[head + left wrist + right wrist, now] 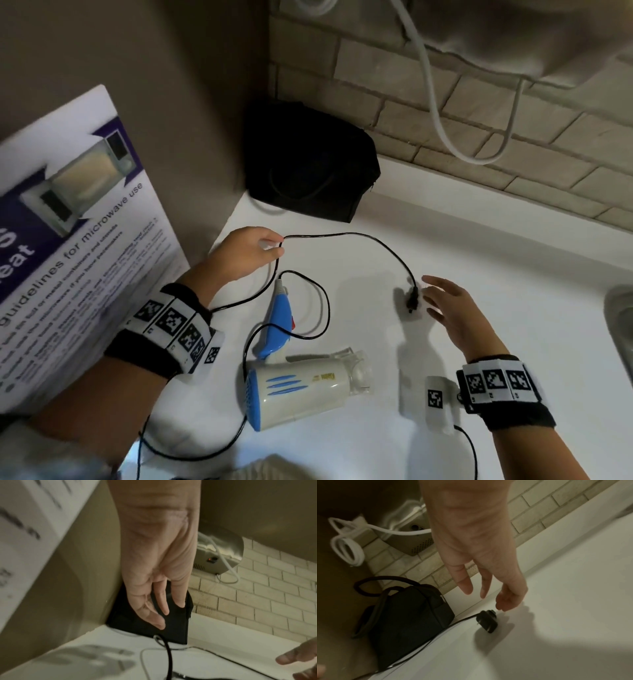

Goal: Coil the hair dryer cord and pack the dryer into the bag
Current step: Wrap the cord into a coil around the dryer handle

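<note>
A white and blue hair dryer point(301, 387) lies on its side on the white counter point(479, 260), its blue handle point(278, 318) pointing away from me. Its black cord point(346, 234) loops loosely over the counter. My left hand point(279, 246) pinches the cord between thumb and fingers, just above the counter in front of the black bag point(308, 161). The cord ends in a black plug point(412, 298) lying on the counter. My right hand point(432, 298) hovers with spread fingers right beside the plug point(488, 622), not holding it. The bag point(409, 622) stands in the back corner, its handles up.
A large printed microwave poster point(68, 240) leans at the left. A brick wall point(479, 120) runs behind, with a hanging white cable point(435, 113) and a metal wall unit point(221, 555). A sink edge point(620, 325) shows at far right.
</note>
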`<act>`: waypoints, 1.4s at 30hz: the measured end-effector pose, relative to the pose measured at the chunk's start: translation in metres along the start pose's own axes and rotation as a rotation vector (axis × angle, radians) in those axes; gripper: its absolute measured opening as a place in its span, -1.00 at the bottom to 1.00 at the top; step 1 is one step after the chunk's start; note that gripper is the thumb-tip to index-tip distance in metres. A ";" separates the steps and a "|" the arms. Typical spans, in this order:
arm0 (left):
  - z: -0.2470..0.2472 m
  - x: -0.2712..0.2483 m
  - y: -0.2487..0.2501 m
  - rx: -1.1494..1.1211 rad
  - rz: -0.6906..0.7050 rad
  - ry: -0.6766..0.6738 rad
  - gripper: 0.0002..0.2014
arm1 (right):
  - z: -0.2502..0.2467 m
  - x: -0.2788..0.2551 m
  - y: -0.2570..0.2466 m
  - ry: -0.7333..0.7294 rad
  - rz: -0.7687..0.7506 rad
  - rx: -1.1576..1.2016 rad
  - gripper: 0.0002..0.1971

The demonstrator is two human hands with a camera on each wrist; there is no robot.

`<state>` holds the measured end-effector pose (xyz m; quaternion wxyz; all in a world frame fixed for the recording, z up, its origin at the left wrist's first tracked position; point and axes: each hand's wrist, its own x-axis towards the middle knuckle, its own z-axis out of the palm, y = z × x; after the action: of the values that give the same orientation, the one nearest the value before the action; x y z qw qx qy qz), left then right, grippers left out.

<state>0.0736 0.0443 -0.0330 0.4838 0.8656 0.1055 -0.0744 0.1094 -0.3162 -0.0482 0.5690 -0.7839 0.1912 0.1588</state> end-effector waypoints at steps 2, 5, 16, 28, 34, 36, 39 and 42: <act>-0.004 -0.019 0.004 -0.021 0.033 0.014 -0.74 | 0.005 -0.007 -0.003 0.014 -0.054 -0.079 -0.68; -0.010 -0.050 0.005 0.007 0.035 0.052 -0.83 | 0.019 -0.026 -0.010 -0.001 -0.148 -0.183 -0.77; 0.006 -0.130 -0.038 0.192 -0.067 -0.075 -0.85 | 0.119 -0.099 -0.021 -0.446 -0.603 -0.655 -0.71; 0.034 -0.143 -0.025 0.381 -0.038 -0.161 -0.60 | 0.141 -0.102 -0.031 -0.540 -0.813 -0.908 -0.66; 0.057 -0.125 -0.011 0.409 -0.137 -0.158 -0.52 | 0.125 -0.111 -0.060 -0.434 -0.805 -0.377 -0.67; 0.064 -0.118 -0.006 0.442 -0.166 -0.137 -0.49 | 0.119 -0.115 -0.065 -0.454 -0.778 -0.276 -0.66; 0.073 -0.108 0.007 0.528 -0.153 -0.120 -0.41 | 0.113 -0.118 -0.072 -0.475 -0.748 -0.205 -0.72; 0.083 -0.092 0.024 0.446 -0.093 -0.198 -0.38 | 0.109 -0.120 -0.076 -0.474 -0.715 -0.174 -0.74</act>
<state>-0.0110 -0.0490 -0.0352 0.2849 0.9336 0.0783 -0.2026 0.0379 -0.1764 0.0381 0.5480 -0.7877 -0.2422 0.1430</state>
